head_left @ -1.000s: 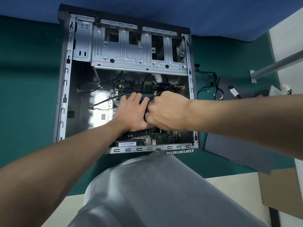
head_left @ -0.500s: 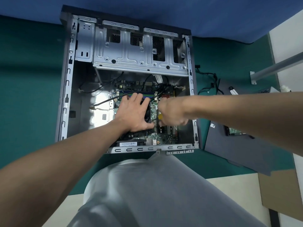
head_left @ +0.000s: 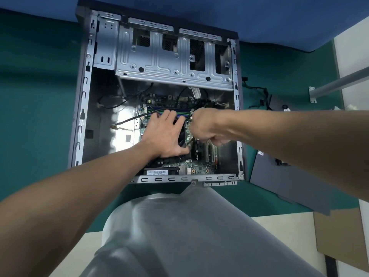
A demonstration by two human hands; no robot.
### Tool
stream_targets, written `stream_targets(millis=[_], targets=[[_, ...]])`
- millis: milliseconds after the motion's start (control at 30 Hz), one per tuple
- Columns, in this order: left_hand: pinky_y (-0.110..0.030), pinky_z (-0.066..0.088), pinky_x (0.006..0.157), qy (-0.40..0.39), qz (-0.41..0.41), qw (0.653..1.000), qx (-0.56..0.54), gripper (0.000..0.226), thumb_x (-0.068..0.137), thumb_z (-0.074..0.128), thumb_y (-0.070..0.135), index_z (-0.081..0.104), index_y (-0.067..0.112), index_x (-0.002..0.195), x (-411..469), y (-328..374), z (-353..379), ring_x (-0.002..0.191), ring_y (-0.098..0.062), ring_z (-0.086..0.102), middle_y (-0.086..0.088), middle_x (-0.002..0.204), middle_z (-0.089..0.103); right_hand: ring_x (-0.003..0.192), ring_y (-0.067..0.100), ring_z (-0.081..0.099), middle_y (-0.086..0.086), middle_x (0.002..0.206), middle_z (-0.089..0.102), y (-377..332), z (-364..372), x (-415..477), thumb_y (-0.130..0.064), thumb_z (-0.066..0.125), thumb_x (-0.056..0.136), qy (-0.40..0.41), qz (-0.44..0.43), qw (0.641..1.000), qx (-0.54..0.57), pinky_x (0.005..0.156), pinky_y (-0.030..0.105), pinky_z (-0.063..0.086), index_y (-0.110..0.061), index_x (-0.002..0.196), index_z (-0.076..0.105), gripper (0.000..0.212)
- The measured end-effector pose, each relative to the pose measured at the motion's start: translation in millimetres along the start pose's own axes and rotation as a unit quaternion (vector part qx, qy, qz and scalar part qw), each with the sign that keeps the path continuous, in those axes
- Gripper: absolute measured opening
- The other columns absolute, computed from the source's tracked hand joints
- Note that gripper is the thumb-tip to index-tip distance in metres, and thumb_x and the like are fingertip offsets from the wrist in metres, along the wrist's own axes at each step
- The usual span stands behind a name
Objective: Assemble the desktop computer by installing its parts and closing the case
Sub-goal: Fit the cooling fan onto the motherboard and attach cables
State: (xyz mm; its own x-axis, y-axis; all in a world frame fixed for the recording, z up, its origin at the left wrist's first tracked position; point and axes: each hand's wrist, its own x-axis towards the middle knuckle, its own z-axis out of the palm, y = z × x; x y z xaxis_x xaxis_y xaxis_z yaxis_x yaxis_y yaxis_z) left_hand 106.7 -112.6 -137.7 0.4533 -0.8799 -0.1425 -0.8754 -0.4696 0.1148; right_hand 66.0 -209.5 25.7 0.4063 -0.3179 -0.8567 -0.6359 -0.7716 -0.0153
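The open computer case (head_left: 83, 108) lies on its side on a green mat, its motherboard (head_left: 199, 168) at the bottom and the metal drive cage (head_left: 159, 62) at the far end. My left hand (head_left: 163, 136) lies palm down over the black CPU cooler (head_left: 180, 134), fingers spread across its top and thumb along its near edge. Just right of the cooler, my right hand (head_left: 207, 126) is curled above the board. A thin dark cable (head_left: 188, 141) runs from its fingers down to the cooler's corner. The right hand is blurred.
A loose black cable (head_left: 135, 118) crosses the case floor to the left. The dark side panel (head_left: 289, 186) lies right of the case, with a bundle of cables (head_left: 263, 94) beyond it. Cardboard (head_left: 339, 236) sits at the near right. My grey-clad knee (head_left: 179, 236) fills the foreground.
My right hand has moved from beside the left hand on the cooler to the right, over the board, with the thin cable. The left hand has stayed on the cooler.
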Motion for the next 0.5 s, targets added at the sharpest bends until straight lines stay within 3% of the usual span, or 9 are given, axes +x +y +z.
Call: stream_targets(millis=[67, 133, 167, 233, 267, 333, 400, 467, 500], targets=[[-0.042, 0.034, 0.078, -0.001, 0.001, 1.0, 0.001, 0.093, 0.06, 0.028, 0.085, 0.038, 0.016, 0.123, 0.2, 0.0, -1.2, 0.104, -0.025, 0.042, -0.008, 0.112, 0.048, 0.054, 0.013, 0.043, 0.008, 0.077, 0.048, -0.1, -1.6, 1.4, 0.002, 0.04, 0.097, -0.022, 0.027, 0.996, 0.082, 0.033, 0.02, 0.036, -0.004, 0.078, 0.042, 0.02], [-0.042, 0.034, 0.078, -0.004, 0.001, 1.0, 0.001, 0.095, 0.06, 0.028, 0.085, 0.038, 0.017, 0.125, 0.4, -0.7, -1.2, 0.105, -0.025, 0.042, -0.008, 0.113, 0.047, 0.064, 0.017, 0.052, 0.008, 0.085, 0.049, -3.4, -1.6, -6.6, -0.005, 0.043, 0.098, -0.033, -0.014, 0.999, -0.031, 0.044, 0.022, 0.043, -0.003, 0.096, 0.05, 0.007], [-0.042, 0.033, 0.078, -0.005, 0.002, 1.0, -0.001, 0.096, 0.06, 0.029, 0.086, 0.038, 0.017, 0.126, 0.2, -0.7, -1.2, 0.105, -0.025, 0.042, -0.008, 0.113, 0.047, 0.073, 0.02, 0.056, 0.01, 0.094, 0.049, -2.4, 1.6, -7.6, -0.008, 0.045, 0.097, -0.023, -0.051, 0.991, -0.121, 0.051, 0.021, 0.045, -0.001, 0.115, 0.049, 0.019], [-0.042, 0.032, 0.076, 0.002, 0.003, 1.0, -0.007, 0.093, 0.062, 0.032, 0.088, 0.039, 0.017, 0.122, -0.8, -0.4, -1.9, 0.102, -0.025, 0.042, -0.007, 0.109, 0.048, 0.082, 0.023, 0.055, 0.013, 0.105, 0.047, 0.5, 8.0, -13.5, -0.007, 0.045, 0.096, 0.042, -0.144, 0.935, -0.32, 0.057, 0.014, 0.039, 0.003, 0.133, 0.039, 0.039], [-0.041, 0.031, 0.076, 0.004, 0.003, 1.0, -0.008, 0.09, 0.063, 0.032, 0.088, 0.039, 0.017, 0.119, -1.2, -0.5, -1.7, 0.101, -0.024, 0.041, -0.007, 0.108, 0.048, 0.077, 0.024, 0.053, 0.014, 0.106, 0.05, 2.3, 9.2, -16.4, -0.005, 0.043, 0.096, 0.088, -0.199, 0.895, -0.388, 0.054, 0.014, 0.037, 0.002, 0.131, 0.042, 0.036], [-0.042, 0.031, 0.076, 0.002, 0.003, 1.0, -0.009, 0.088, 0.064, 0.029, 0.087, 0.038, 0.018, 0.118, -1.2, -0.6, -1.7, 0.101, -0.024, 0.041, -0.007, 0.11, 0.047, 0.068, 0.026, 0.047, 0.014, 0.105, 0.057, 9.4, 10.1, -20.2, -0.005, 0.037, 0.097, 0.137, -0.3, 0.804, -0.495, 0.054, 0.028, 0.036, -0.002, 0.117, 0.053, 0.027], [-0.042, 0.032, 0.077, 0.002, 0.003, 1.0, -0.008, 0.088, 0.065, 0.028, 0.085, 0.037, 0.018, 0.121, -0.8, -0.5, -1.6, 0.105, -0.025, 0.042, -0.008, 0.114, 0.047, 0.065, 0.025, 0.042, 0.012, 0.098, 0.06, 17.5, 8.8, -18.8, -0.006, 0.033, 0.097, 0.151, -0.34, 0.754, -0.542, 0.055, 0.034, 0.036, -0.004, 0.106, 0.057, 0.025], [-0.042, 0.032, 0.077, 0.002, 0.003, 1.0, -0.009, 0.089, 0.067, 0.027, 0.085, 0.039, 0.017, 0.123, -0.6, -0.2, -1.2, 0.106, -0.026, 0.042, -0.009, 0.116, 0.048, 0.067, 0.026, 0.047, 0.011, 0.093, 0.061, 24.4, 8.7, -15.5, -0.008, 0.033, 0.097, 0.141, -0.357, 0.766, -0.515, 0.057, 0.034, 0.037, -0.005, 0.103, 0.057, 0.025], [-0.042, 0.032, 0.078, 0.002, 0.003, 1.0, -0.011, 0.09, 0.066, 0.027, 0.085, 0.039, 0.017, 0.124, -0.8, 0.0, -1.1, 0.107, -0.026, 0.043, -0.009, 0.116, 0.048, 0.07, 0.027, 0.052, 0.01, 0.089, 0.06, 24.6, 12.9, -14.5, -0.008, 0.036, 0.096, 0.141, -0.342, 0.796, -0.478, 0.057, 0.033, 0.037, -0.005, 0.1, 0.058, 0.023]])
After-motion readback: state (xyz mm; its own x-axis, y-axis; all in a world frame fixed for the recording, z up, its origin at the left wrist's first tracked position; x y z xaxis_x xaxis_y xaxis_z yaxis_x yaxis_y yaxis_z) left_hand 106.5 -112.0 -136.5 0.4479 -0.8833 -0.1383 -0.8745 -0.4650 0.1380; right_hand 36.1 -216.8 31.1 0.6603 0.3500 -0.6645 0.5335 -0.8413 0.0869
